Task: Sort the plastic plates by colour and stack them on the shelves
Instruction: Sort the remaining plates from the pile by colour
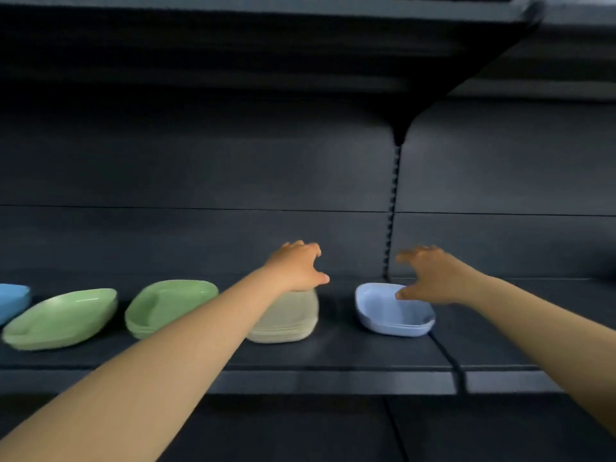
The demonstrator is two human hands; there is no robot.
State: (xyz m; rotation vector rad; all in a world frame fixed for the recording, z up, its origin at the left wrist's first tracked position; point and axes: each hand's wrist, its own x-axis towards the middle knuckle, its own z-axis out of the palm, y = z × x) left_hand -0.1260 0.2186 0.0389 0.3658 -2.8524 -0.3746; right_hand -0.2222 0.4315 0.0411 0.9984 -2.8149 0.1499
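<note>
The left hand [296,266] reaches over the beige plate stack [286,320] at 6 o'clock on the dark shelf [333,358], fingers spread, thumb at its far rim; whether it touches is unclear; the right hand [430,276] hovers spread wide above the pale-blue plates [386,315] at 5 o'clock; two green stacks [166,305] and a blue plate [11,300] lie toward 8 o'clock.

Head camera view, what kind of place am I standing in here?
Probably a shop aisle or stockroom: dark metal shelf bays split by a notched upright, with plastic plates set out in stacks by colour, green stack, beige stack, pale blue stack.
</note>
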